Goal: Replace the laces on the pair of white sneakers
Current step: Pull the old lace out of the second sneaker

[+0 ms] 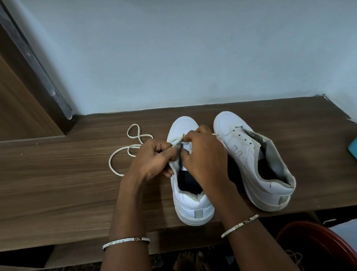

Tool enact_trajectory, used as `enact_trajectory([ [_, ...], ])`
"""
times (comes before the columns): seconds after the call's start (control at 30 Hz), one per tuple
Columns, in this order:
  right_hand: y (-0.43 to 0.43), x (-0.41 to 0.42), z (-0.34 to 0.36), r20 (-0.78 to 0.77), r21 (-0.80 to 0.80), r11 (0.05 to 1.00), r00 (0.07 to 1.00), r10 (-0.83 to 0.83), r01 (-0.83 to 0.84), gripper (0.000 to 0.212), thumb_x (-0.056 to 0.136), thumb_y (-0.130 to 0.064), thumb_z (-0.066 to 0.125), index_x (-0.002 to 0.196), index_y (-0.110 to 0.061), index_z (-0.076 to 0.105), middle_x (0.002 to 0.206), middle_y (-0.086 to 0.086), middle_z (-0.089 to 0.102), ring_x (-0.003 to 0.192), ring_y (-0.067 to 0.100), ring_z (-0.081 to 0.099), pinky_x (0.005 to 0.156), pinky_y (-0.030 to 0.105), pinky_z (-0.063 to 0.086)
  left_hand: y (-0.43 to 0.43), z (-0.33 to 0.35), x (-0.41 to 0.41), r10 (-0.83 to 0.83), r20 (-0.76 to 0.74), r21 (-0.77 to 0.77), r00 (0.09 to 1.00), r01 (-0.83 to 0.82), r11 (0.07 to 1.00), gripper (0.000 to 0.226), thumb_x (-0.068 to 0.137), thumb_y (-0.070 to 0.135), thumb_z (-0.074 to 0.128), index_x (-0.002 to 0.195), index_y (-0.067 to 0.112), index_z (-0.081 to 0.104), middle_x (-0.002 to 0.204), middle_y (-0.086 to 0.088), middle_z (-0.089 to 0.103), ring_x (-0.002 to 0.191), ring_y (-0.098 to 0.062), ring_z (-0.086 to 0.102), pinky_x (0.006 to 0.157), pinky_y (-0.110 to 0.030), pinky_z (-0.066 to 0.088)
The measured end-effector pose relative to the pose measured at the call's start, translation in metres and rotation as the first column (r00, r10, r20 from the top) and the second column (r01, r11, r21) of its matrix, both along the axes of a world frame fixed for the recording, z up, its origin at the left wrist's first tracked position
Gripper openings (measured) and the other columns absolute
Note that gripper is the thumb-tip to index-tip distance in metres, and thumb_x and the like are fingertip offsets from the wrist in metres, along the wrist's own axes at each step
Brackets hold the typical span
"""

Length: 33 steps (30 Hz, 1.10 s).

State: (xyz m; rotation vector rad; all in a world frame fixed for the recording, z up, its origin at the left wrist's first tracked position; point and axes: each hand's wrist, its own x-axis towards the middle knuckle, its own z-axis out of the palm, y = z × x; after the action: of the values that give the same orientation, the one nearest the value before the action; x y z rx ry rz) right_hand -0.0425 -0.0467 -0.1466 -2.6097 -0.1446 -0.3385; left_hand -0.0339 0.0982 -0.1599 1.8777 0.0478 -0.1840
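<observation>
Early in relacing the left white low-top leather sneaker (192,205), upright on the brown wood-grain shelf (48,190), toe to the wall; pinching at its foremost eyelets with both left hand (151,157) and right hand (202,152), seemingly on the long cream flat lace (122,149), though fingers hide the eyelet; trailing slack looped on the wood to the left; next calls for drawing the ends even, then crossing upward; unlaced right white sneaker (238,143) waiting just beside.

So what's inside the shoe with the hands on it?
Only a dark lining shows inside the sneaker. The left hand and right hand cover its front, hiding the rest.
</observation>
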Motion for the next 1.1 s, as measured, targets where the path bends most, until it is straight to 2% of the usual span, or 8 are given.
enact_trajectory([
  [0.27,-0.005,0.005,-0.005,0.008,0.258,0.964,0.997,-0.073,0.068,0.006,0.089,-0.022,0.068,0.086,-0.019,0.073,0.104,0.0,0.061,0.088,0.016,0.061,0.07,0.026,0.04,0.0,0.0,0.0,-0.008,0.008,0.009,1.0,0.008,1.0,0.033,0.09,0.001,0.056,0.058,-0.002,0.059,0.053,-0.017,0.059,0.042,-0.02,0.06,0.046,-0.025,0.051],
  [0.37,-0.013,0.013,0.0,-0.036,0.555,0.807,0.975,-0.221,0.203,0.01,0.086,-0.028,0.064,0.081,-0.024,0.072,0.093,-0.005,0.07,0.082,0.012,0.065,0.074,0.021,0.049,0.0,0.0,0.0,-0.01,0.007,0.001,1.0,0.01,1.0,0.04,0.089,-0.001,0.055,0.051,0.009,0.057,0.051,-0.016,0.058,0.041,-0.02,0.059,0.045,-0.025,0.05],
  [0.47,-0.035,0.027,0.0,-0.075,0.761,0.553,0.892,-0.446,0.341,0.02,0.079,-0.046,0.052,0.081,-0.032,0.067,0.086,-0.005,0.073,0.082,0.025,0.071,0.08,0.048,0.058,0.0,0.001,-0.002,-0.018,0.011,-0.007,1.0,0.018,1.0,0.042,0.091,0.001,0.056,0.05,0.011,0.057,0.05,-0.013,0.058,0.042,-0.02,0.059,0.046,-0.026,0.051],
  [0.57,-0.053,0.029,0.005,-0.067,0.803,0.45,0.81,-0.583,0.39,0.017,0.07,-0.038,0.054,0.084,-0.042,0.063,0.1,-0.005,0.069,0.089,0.026,0.07,0.081,0.051,0.058,0.0,0.001,-0.002,-0.024,0.018,-0.002,1.0,0.024,1.0,0.049,0.093,0.004,0.057,0.046,0.015,0.057,0.051,-0.014,0.059,0.043,-0.021,0.059,0.048,-0.027,0.051],
  [0.7,-0.044,0.013,0.017,0.098,0.662,0.703,0.899,-0.427,0.262,0.026,0.078,-0.008,0.063,0.098,-0.022,0.068,0.11,-0.003,0.061,0.092,0.008,0.056,0.077,0.017,0.042,-0.001,0.002,-0.003,-0.014,0.015,-0.001,1.0,0.014,1.0,0.045,0.093,0.004,0.058,0.049,0.014,0.057,0.049,-0.012,0.057,0.041,-0.019,0.058,0.048,-0.026,0.051],
  [0.83,-0.022,0.01,0.009,0.107,0.332,0.943,0.994,-0.001,-0.035,0.017,0.082,-0.02,0.071,0.099,-0.023,0.072,0.111,-0.009,0.057,0.094,0.007,0.06,0.078,0.027,0.048,-0.001,0.003,-0.003,-0.012,0.008,-0.001,1.0,0.012,1.0,0.044,0.091,0.002,0.056,0.049,0.013,0.058,0.05,-0.013,0.059,0.042,-0.019,0.059,0.048,-0.026,0.051],
  [0.93,-0.012,0.006,0.0,-0.027,0.119,0.989,0.995,0.097,-0.093,0.025,0.086,-0.027,0.069,0.111,-0.021,0.072,0.119,-0.007,0.058,0.103,0.015,0.062,0.083,0.034,0.051,0.0,0.003,-0.003,-0.025,0.014,-0.012,1.0,0.025,1.0,0.035,0.088,0.006,0.058,0.054,0.011,0.062,0.053,-0.013,0.061,0.045,-0.021,0.061,0.049,-0.027,0.052],
  [1.1,-0.005,0.006,-0.008,-0.015,0.137,0.991,1.0,0.017,-0.015,0.012,0.088,-0.023,0.069,0.099,-0.021,0.073,0.111,-0.004,0.065,0.1,0.018,0.064,0.08,0.033,0.05,0.0,0.004,-0.004,-0.029,0.005,-0.015,1.0,0.029,0.999,0.032,0.085,0.007,0.057,0.054,0.01,0.061,0.052,-0.014,0.061,0.044,-0.021,0.061,0.051,-0.028,0.052],
])
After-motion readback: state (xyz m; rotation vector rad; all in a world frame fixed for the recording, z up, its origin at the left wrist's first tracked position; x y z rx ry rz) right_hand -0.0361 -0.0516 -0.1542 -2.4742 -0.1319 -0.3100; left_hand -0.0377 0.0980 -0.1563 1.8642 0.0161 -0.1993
